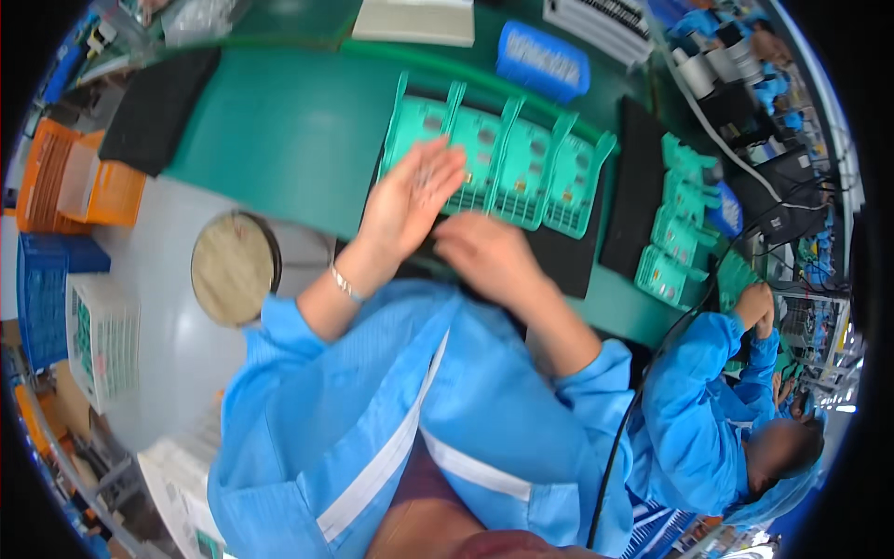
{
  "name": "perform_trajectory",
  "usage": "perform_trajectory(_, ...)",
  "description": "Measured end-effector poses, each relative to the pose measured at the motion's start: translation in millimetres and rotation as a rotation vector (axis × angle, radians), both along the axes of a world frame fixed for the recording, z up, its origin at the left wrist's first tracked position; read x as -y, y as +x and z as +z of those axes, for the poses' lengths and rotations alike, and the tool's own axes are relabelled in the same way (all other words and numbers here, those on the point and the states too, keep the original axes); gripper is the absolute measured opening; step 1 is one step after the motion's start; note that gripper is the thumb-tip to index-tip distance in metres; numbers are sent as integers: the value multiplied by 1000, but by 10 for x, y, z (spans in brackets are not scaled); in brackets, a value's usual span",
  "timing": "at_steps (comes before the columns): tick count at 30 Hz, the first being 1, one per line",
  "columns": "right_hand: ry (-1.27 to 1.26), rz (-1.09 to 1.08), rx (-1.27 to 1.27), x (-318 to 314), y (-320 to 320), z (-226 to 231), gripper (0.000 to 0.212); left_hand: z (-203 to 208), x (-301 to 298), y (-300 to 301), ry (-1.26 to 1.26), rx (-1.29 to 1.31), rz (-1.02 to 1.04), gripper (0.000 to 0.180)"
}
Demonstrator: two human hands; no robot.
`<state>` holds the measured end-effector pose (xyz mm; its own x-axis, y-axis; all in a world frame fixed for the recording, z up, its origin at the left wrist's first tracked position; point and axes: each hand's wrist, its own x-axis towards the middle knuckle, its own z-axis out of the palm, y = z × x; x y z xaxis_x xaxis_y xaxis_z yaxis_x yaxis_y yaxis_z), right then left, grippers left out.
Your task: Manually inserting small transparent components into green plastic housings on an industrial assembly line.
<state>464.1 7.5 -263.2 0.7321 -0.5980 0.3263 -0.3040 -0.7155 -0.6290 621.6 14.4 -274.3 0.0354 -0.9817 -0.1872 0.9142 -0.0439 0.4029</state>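
My left hand (415, 197) is turned palm up in front of the green plastic panels, its fingers stretched out. Pale glints show at the palm and fingers, too small to make out. My right hand (489, 256) is to its right, just below the panels' near edge, with fingers bent and smeared by motion. What it may hold cannot be made out. Several green panels (529, 172) stand side by side, with upright ribs between them, slotted near edges and small fittings on their faces. My left hand covers part of the leftmost panel.
Beyond the panels are a blue bin (543, 61) of small parts and a pale flat box (414, 20). Dark mats (160, 112) lie on the green table (289, 140). More green panels (684, 224) lie right, near a co-worker's blue sleeve (694, 373). A round stool (235, 268) stands left.
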Motion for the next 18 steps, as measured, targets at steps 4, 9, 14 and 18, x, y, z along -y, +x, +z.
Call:
perform_trajectory(4,35,-149,50,183,-105,225,10,5,-9,-46,-9,-38,-38,53)
perform_trajectory(9,-116,-229,-47,186,-73,197,8,-47,-17,-178,-10,-50,-119,55)
perform_trajectory(14,-102,-237,-105,182,-45,234,8,-54,-27,-211,-21,-14,-160,57)
perform_trajectory(18,-165,-211,-150,188,-47,219,8,-10,-24,-239,-56,10,-175,57)
